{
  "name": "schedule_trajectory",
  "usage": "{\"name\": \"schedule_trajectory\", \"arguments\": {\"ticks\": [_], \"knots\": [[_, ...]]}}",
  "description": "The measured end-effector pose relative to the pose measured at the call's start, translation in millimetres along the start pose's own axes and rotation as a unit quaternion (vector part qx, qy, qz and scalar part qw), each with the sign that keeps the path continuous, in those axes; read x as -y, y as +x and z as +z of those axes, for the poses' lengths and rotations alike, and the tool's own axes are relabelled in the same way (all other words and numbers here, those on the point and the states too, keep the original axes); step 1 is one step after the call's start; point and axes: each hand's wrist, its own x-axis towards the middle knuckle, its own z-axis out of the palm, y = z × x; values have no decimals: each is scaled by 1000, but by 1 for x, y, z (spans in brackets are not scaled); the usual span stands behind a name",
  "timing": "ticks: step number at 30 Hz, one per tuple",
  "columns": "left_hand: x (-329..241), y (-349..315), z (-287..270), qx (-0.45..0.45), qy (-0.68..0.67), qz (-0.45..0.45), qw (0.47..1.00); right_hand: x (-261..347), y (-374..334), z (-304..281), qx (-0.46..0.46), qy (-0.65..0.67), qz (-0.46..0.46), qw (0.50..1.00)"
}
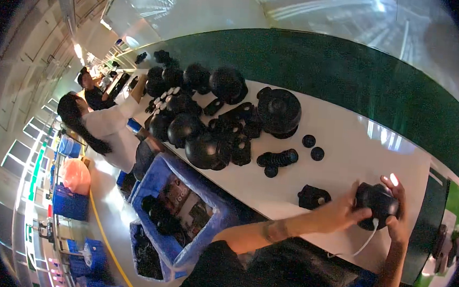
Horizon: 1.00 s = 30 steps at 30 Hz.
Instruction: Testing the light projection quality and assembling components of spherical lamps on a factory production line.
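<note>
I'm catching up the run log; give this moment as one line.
left hand: holds black rounded housing; right hand: holds same housing; white cable: attached; white tabletop: black parts

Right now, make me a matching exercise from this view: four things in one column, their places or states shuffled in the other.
Things:
1. rounded black part
2. white cable
3. blue bin
4. two small black discs

Places or states:
A. lying on the white tabletop
B. beside the table, with black items inside
C. between the left hand and right hand
D. curving down and leftward

Pairs: 1-C, 2-D, 3-B, 4-A
</note>
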Motion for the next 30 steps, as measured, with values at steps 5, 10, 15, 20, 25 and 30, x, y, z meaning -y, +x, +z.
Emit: {"name": "schedule_trajectory", "arguments": {"ticks": [5, 10, 15, 20, 25, 30], "knots": [[0, 6, 8, -38, -5, 19, 999, -5, -3, -3, 0, 13, -4, 1000], [15, 30, -12, 10, -16, 6, 1000, 2, 3, -7, 11, 1, -18, 1000], [4, 56, -24, 17, -44, -34, 998, -12, -5, -22, -107, -146, -58, 982], [26, 44, -35, 13, -58, -16, 998, 25, 2, 4, -65, -383, -227, 893], [38, 49, -13, 0, -58, 2, 998, 2, -10, -16, -77, -286, -159, 942], [68, 88, 61, -30, -59, 15, 998, -44, -24, -95, -32, -208, -133, 968]]}}
